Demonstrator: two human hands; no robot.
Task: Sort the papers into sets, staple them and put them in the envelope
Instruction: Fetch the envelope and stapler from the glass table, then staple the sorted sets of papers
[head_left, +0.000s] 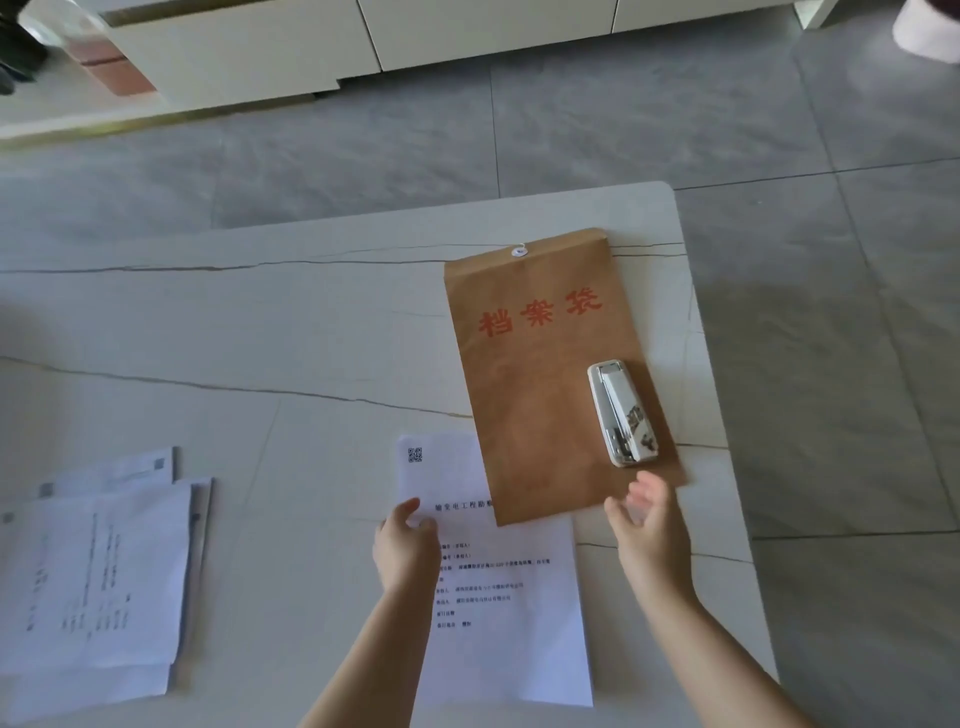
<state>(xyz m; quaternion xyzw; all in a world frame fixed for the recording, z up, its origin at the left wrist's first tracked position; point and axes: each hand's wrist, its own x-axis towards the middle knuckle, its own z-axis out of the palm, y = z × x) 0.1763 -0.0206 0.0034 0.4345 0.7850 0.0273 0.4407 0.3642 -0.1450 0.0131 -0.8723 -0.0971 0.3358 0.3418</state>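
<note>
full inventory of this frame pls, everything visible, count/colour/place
envelope: 1, brown with red characters, right part of the table, its near corner overlapping the paper set
stapler: 1, white and silver, lying on the envelope's near right part
paper set: 1, white printed sheets, near centre, partly under the envelope
loose papers: 1 untidy pile, white printed, near left of the table; sheet count unclear
table: 1, pale marble-look with dark veins
floor: grey tiles, beyond and right of the table
cabinet: white, far edge of the view
left hand: 1, resting on the paper set's left edge
right hand: 1, open, blurred, just near of the stapler, holding nothing
</note>
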